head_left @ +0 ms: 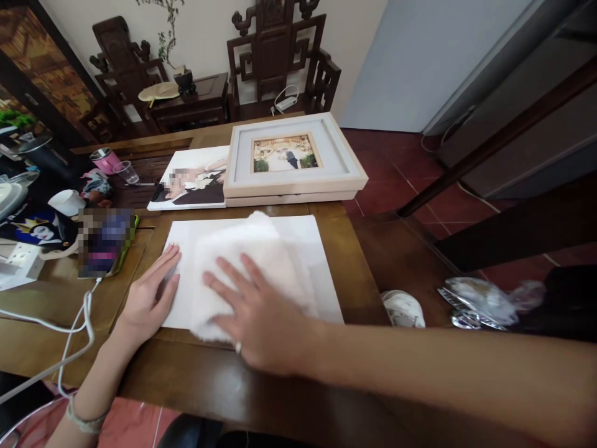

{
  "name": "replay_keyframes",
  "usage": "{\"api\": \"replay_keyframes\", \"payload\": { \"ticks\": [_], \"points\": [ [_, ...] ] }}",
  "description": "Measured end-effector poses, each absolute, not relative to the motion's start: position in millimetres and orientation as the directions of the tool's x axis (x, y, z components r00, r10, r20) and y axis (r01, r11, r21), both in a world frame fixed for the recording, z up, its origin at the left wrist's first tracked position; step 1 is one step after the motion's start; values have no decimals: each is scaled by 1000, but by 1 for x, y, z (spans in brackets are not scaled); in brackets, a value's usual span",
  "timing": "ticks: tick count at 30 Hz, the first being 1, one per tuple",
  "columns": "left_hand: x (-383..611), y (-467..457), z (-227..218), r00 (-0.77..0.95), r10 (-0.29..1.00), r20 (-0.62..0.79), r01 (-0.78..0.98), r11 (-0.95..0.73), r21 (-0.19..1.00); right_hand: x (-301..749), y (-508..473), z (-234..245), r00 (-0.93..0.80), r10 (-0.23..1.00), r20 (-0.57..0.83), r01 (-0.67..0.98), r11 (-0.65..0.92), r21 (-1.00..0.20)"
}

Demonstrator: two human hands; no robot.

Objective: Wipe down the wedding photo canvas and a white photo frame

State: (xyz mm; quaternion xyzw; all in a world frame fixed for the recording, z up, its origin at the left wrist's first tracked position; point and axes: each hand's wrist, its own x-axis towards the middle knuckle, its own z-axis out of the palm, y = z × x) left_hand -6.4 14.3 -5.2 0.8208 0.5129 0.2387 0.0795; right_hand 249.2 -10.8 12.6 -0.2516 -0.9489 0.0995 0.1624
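Observation:
A white flat panel [321,261] lies on the wooden table [359,274] in front of me. A white folded cloth [247,249] rests on top of it. My right hand [254,311] lies flat on the cloth, fingers spread, pressing it to the panel. My left hand [152,292] lies flat on the panel's left edge, fingers stretched out and holding nothing. Beyond the panel lie a framed photo [291,158] in a pale wooden frame and an unframed photo print [193,180] to its left.
White cables [69,339] run across the table's left side. Clutter at the left includes a pink cup [106,159], a clear plastic cup [125,172] and a white bowl [68,201]. Dark carved chairs [280,56] stand behind. A shoe [403,308] lies on the red tiled floor.

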Motion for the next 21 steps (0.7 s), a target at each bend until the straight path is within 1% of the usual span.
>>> {"api": "replay_keyframes", "payload": {
  "ticks": [4, 7, 9, 12, 14, 16, 18, 21],
  "points": [
    [-6, 14, -5, 369, 878, 303, 807, -465, 365, 249, -34, 20, -878, 407, 250, 339, 900, -273],
    [-7, 14, -5, 368, 881, 297, 811, -460, 362, 249, -9, 21, -907, 367, 208, 309, 913, -266],
    [-7, 14, -6, 354, 890, 289, 817, -444, 368, 247, 19, 19, -895, 401, 197, 353, 905, -239],
    [-7, 13, -6, 331, 900, 285, 821, -423, 382, 239, 54, 15, -830, 521, 199, 486, 851, -197],
    [-7, 13, -6, 323, 901, 289, 819, -419, 392, 232, 61, 13, -777, 596, 204, 564, 802, -195],
    [-7, 12, -6, 325, 899, 294, 815, -424, 394, 226, 51, 12, -745, 633, 212, 598, 774, -211],
    [-7, 13, -5, 337, 894, 296, 813, -435, 387, 223, 27, 13, -764, 607, 217, 563, 793, -233],
    [-10, 13, -6, 365, 881, 300, 802, -461, 379, 222, -18, 18, -833, 509, 217, 451, 852, -266]
  ]
}}
